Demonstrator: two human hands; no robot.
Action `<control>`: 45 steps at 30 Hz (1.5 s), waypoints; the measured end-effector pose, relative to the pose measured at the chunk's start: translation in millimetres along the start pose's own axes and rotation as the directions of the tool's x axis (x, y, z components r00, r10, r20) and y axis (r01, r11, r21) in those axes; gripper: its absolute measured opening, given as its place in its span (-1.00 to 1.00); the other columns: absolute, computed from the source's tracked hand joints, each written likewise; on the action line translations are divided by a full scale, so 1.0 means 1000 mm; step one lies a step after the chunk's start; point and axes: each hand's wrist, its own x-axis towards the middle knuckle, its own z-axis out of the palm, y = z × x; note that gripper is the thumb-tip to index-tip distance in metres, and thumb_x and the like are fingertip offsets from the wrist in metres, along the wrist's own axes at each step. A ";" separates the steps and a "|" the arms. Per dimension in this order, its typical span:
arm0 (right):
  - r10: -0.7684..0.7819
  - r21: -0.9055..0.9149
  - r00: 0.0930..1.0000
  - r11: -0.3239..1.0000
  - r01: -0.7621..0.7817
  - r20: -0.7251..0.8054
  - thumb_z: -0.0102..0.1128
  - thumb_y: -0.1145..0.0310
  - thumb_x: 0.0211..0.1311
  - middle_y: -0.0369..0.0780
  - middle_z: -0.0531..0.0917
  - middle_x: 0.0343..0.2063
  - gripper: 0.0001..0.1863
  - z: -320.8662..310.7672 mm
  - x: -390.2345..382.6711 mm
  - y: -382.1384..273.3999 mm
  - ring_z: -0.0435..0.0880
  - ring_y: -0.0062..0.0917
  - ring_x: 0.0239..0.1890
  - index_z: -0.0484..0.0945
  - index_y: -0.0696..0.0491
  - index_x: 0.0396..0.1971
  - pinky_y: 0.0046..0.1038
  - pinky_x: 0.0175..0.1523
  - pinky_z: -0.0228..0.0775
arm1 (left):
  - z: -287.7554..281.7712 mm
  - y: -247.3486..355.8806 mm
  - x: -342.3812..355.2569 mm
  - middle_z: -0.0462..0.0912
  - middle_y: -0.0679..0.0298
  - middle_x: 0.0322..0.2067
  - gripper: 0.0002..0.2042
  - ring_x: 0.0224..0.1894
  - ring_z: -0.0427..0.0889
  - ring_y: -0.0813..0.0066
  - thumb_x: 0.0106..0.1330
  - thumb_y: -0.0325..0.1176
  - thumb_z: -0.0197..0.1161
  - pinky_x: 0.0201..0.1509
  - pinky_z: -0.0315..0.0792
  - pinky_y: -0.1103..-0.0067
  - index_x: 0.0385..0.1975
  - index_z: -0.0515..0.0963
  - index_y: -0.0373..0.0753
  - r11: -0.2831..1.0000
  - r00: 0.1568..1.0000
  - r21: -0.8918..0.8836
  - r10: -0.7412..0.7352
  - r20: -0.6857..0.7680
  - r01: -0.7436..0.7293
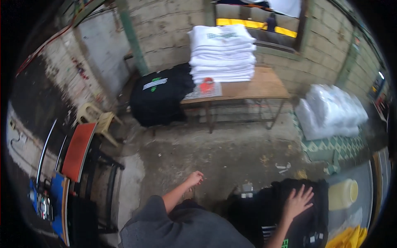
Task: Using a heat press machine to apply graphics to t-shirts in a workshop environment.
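Note:
My right hand (298,202) lies flat, fingers spread, on a pile of black shirts (256,213) at the lower right. Part of a green print and white marks show on the pile near my forearm. My left hand (193,179) hangs over the floor left of the pile, away from it. Its fingers curl loosely inward, and nothing shows in them. Across the room, a tall stack of folded white shirts (223,53) stands on a wooden table (264,84). Black shirts (159,99) with a green and white print drape over that table's left end.
A red tape roll (207,84) sits on the table. Plastic-wrapped white bundles (331,109) rest at right. Beside the black pile are a pale yellow jug (342,194) and yellow cloth (349,238). At left stand a beige plastic chair (97,118) and a red-topped bench (79,151).

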 end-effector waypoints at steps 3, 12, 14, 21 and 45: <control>0.088 -0.145 0.993 0.987 -0.075 0.082 -0.10 0.02 0.25 -0.31 0.19 0.27 -0.55 -0.003 0.014 -0.012 0.05 -0.36 0.34 0.40 -0.19 0.11 0.09 0.23 -0.05 | -0.050 -0.049 -0.010 0.62 0.19 -0.40 -0.75 -0.55 0.56 0.42 0.10 -0.35 0.04 -0.51 0.43 0.48 -0.25 0.51 -0.29 0.927 0.995 0.375 -0.005 0.095 -0.031; 0.372 -0.386 0.917 0.874 -0.296 0.140 -0.09 0.06 0.21 -0.32 0.34 0.14 -0.63 0.032 0.029 -0.048 0.22 -0.29 0.22 0.49 -0.19 -0.04 0.20 0.09 0.07 | -0.251 -0.224 -0.014 0.56 0.24 -0.56 -0.76 -0.60 0.49 0.48 0.13 -0.26 0.04 -0.60 0.32 0.48 -0.41 0.57 -0.27 0.765 0.846 0.486 -0.526 0.091 0.423; 0.330 -0.380 0.937 0.886 -0.265 0.118 0.00 0.07 0.11 -0.25 0.56 -0.18 -0.72 0.027 0.029 -0.094 0.44 -0.28 0.01 0.59 -0.12 -0.31 0.17 -0.04 0.16 | -0.277 -0.228 -0.003 0.54 0.33 -0.53 -0.77 -0.59 0.44 0.57 0.19 -0.21 0.04 -0.62 0.27 0.57 -0.35 0.55 -0.21 0.805 0.841 0.344 -0.536 0.072 0.483; -0.664 0.423 0.609 0.747 0.513 0.434 0.03 0.17 0.07 -0.14 0.64 -0.28 -0.70 0.091 -0.076 -0.407 0.61 -0.24 -0.20 0.62 -0.07 -0.25 -0.22 -0.15 0.44 | -0.366 -0.218 0.034 0.58 0.28 -0.48 -0.75 -0.53 0.51 0.51 0.24 -0.25 0.05 -0.49 0.39 0.53 -0.24 0.53 -0.28 0.930 0.920 0.156 -0.285 -0.269 0.334; -0.870 0.845 0.445 0.067 0.531 -0.211 0.15 0.41 0.03 -0.01 0.57 -0.23 -0.72 0.056 0.130 -1.148 0.56 -0.13 -0.18 0.53 0.11 -0.20 -0.27 -0.06 0.42 | -0.425 -0.086 0.140 0.62 0.11 -0.30 -0.66 -0.22 0.60 0.32 0.24 -0.13 -0.03 -0.15 0.42 0.41 -0.18 0.53 -0.21 0.803 0.763 -0.222 -0.595 -0.254 0.553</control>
